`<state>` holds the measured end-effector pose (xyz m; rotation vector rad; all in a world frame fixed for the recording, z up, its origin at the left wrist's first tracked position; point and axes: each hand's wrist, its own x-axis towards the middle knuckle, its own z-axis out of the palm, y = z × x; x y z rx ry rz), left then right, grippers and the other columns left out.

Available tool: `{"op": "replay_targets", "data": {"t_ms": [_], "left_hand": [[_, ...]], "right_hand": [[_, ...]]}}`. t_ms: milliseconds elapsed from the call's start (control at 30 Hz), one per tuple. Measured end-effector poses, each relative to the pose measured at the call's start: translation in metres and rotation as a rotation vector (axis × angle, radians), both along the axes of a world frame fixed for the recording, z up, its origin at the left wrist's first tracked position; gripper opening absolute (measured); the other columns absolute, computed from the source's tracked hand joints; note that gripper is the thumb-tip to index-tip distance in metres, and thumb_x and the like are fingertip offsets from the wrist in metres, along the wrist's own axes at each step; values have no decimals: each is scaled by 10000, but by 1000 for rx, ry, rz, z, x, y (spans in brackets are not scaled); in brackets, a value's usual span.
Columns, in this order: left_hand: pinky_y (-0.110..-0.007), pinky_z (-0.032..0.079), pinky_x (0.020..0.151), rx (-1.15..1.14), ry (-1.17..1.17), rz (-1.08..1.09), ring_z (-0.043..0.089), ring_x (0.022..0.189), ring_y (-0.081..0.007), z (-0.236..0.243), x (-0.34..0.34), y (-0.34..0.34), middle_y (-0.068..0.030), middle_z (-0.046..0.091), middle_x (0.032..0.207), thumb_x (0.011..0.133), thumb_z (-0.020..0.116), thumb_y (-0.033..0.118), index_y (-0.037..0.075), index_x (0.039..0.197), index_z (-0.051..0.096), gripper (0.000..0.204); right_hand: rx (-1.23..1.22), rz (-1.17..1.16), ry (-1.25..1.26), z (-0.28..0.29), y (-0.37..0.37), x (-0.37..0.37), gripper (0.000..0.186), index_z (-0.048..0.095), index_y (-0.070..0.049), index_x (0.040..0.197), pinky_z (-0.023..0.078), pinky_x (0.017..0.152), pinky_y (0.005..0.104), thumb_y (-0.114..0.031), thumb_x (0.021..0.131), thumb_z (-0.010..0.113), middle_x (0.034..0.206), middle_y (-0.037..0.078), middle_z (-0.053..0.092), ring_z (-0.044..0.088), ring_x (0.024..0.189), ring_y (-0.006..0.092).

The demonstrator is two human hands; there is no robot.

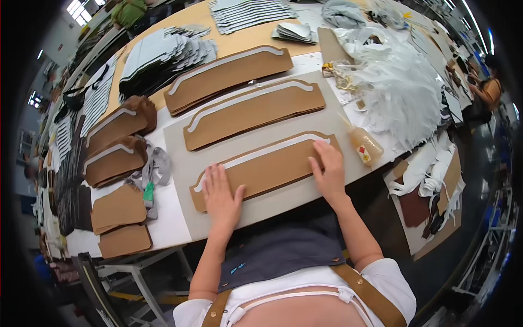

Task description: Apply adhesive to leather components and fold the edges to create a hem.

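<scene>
My left hand point(220, 193) lies with fingers stretched out on the left end of the nearest long brown piece point(272, 163), over its white curved strip point(261, 150). My right hand point(328, 171) rests at that piece's right end, fingertips on the strip, thumb apart. The piece is on a grey board point(261, 207). Behind it lie two similar brown stacks point(253, 114) point(229, 76), each topped with a white strip. A bottle of amber liquid point(366, 147) with a thin tip stands right of the board.
Brown stacks point(111, 163), smaller brown pieces point(117, 218) and grey cloth point(158, 169) lie left. Grey pieces point(152, 60) are piled behind. White strips point(397, 92) heap up at right, above a lower cardboard with scraps point(417, 207). Co-workers work at back left point(128, 13) and far right point(482, 90).
</scene>
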<state>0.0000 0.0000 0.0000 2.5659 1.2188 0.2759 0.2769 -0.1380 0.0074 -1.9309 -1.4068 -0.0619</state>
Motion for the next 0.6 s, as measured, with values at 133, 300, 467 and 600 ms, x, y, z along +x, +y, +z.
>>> {"op": "replay_targets", "data": {"t_ms": [133,300,467,600], "left_hand": [[-524,102,1254,107,18,141,134,1554,-403,-6,-27,1,-235,226,1656,1001,560,452,-23,1571,286,790],[-535,103,1248,199,12,147,132,1552,-414,-8,-28,-3,-239,233,1651,1028,518,430,-25,1567,295,739],[-565,114,1235,227,-43,142,131,1545,-437,-6,-31,-5,-240,252,1641,1027,537,383,-4,1560,330,690],[-574,127,1228,227,-73,148,154,1536,-440,-4,-31,-6,-242,282,1624,1022,554,356,5,1549,356,663]], "right_hand": [[61,-295,50,-1,-19,28,287,617,2,1136,455,926,431,-88,886,724,1121,146,605,563,1039,316],[-30,-373,144,-5,-20,41,274,595,-6,1037,468,889,418,-133,866,767,1043,135,576,565,999,311],[-56,-423,190,-12,-14,46,258,584,0,1012,470,872,427,-154,890,751,1019,142,578,571,992,318],[-137,-454,253,-9,-9,51,208,576,10,985,469,854,446,-148,931,700,975,156,589,580,965,343]]}}
